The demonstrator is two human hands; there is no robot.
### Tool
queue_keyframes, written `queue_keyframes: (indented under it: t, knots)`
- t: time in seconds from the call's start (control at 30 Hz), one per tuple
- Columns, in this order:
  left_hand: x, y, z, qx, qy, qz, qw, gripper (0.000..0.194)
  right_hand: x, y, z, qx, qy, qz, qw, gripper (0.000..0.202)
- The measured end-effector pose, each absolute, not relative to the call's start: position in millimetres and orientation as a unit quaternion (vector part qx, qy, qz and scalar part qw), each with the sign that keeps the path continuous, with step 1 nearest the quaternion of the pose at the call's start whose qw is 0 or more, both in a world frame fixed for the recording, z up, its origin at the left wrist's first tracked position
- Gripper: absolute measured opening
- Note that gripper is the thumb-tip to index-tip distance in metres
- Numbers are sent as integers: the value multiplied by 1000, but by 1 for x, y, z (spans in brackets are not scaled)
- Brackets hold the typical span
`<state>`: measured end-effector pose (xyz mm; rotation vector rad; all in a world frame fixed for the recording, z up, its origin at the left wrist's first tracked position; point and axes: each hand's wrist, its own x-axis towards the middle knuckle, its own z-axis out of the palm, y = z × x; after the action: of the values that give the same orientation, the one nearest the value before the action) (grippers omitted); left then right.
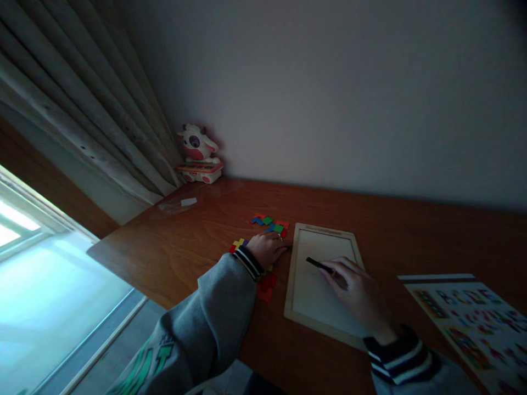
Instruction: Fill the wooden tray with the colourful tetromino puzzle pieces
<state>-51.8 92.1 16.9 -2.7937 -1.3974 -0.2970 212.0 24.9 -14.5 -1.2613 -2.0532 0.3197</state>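
Observation:
My right hand (354, 288) pinches a black straight puzzle piece (315, 263) between thumb and fingers, over the upper middle of a wooden puzzle frame (289, 285). The pale bed of the frame shows no pieces where it is visible. To the left of the frame, my left hand (268, 248) lies among coloured puzzle pieces, fingers drawn together and pointing right. A small dark thing shows at its fingertips; I cannot make out what it is. Blue, green and orange pieces (267, 220) lie beyond it, a yellow piece (239, 243) beside it, and red pieces (267, 286) nearer me.
A printed sheet with colourful letters and shapes (473, 312) lies at the right of the wooden table (185, 230). In the back left corner sits a cow toy with a keyboard (200, 156). Near it are clear plastic and a white slip (188, 202). A curtain (90, 104) hangs at left.

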Motion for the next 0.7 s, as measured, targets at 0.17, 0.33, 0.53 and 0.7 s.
queue_keyframes:
  t: [0.17, 0.33, 0.53, 0.7]
  knots:
    - [-53, 93, 17, -893, -441, -87, -8, 23, 211, 24, -12, -491, -789, 125, 349, 22]
    - [-53, 94, 19, -889, -448, -91, -16, 26, 210, 24, -11, -487, -789, 126, 351, 22]
    - [-51, 93, 23, -875, -475, -86, -40, 35, 211, 25, -11, -486, -788, 127, 357, 22]
    - [-52, 93, 24, -859, -498, -100, -61, 32, 213, 26, -16, -485, -790, 129, 352, 22]
